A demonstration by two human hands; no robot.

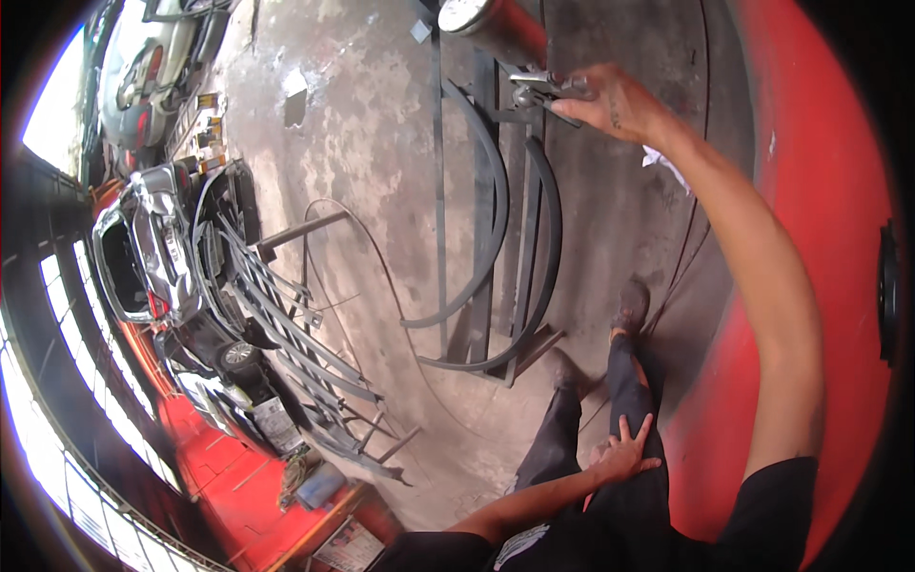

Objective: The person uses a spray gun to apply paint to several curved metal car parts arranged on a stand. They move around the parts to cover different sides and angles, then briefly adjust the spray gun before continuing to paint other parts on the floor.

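My right hand [615, 100] reaches far out and grips a metal clamp tool [538, 88] at the top of a dark steel frame [496, 219] with curved bars. A red cylinder with a round pale end [496, 27] lies just beyond the clamp. My left hand [624, 453] rests flat on my thigh with fingers spread, holding nothing. My legs in dark trousers and dark shoes [631, 305] stand on the concrete floor beside the frame.
A second metal grille [286, 334] lies to the left on the grey concrete floor [372, 143]. A red wall or panel [820, 191] rises on the right. Parked cars [152, 248] and clutter sit at the far left, with red floor and windows beyond.
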